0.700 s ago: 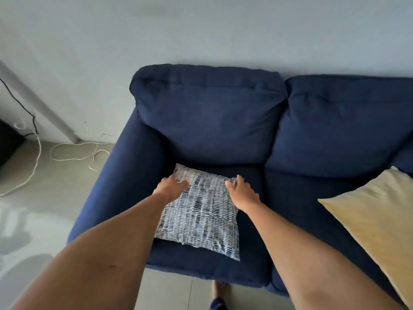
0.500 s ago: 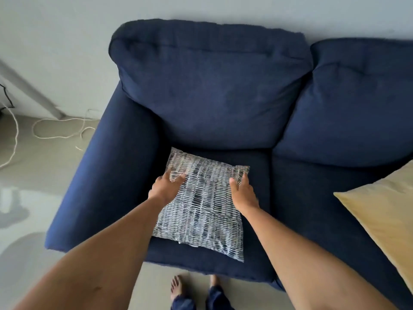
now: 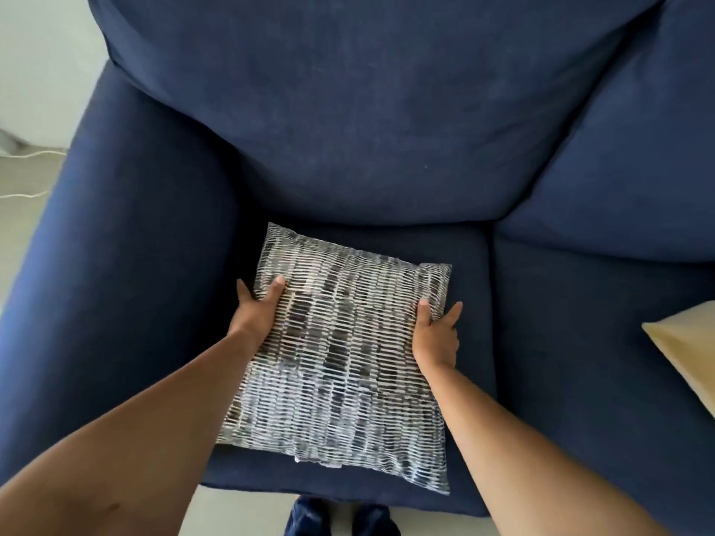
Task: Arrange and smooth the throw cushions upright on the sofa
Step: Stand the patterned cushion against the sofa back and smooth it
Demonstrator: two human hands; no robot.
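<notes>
A grey-and-white patterned cushion [image 3: 340, 365] lies flat on the left seat of the navy sofa [image 3: 348, 121]. My left hand [image 3: 257, 311] grips its left edge, thumb on top and fingers curled under. My right hand [image 3: 437, 334] grips its right edge the same way. A pale yellow cushion [image 3: 685, 353] lies on the right seat, cut off by the frame's right edge.
The sofa's left armrest [image 3: 127, 265] stands beside the cushion, with back cushions behind it. White cables [image 3: 27, 176] trail over the light floor at the far left. My feet [image 3: 340, 520] show below the seat's front edge.
My view has closed in on the sofa and tilted down. Both hands have slid from the cushion's far corners onto its side edges and closed on them.
</notes>
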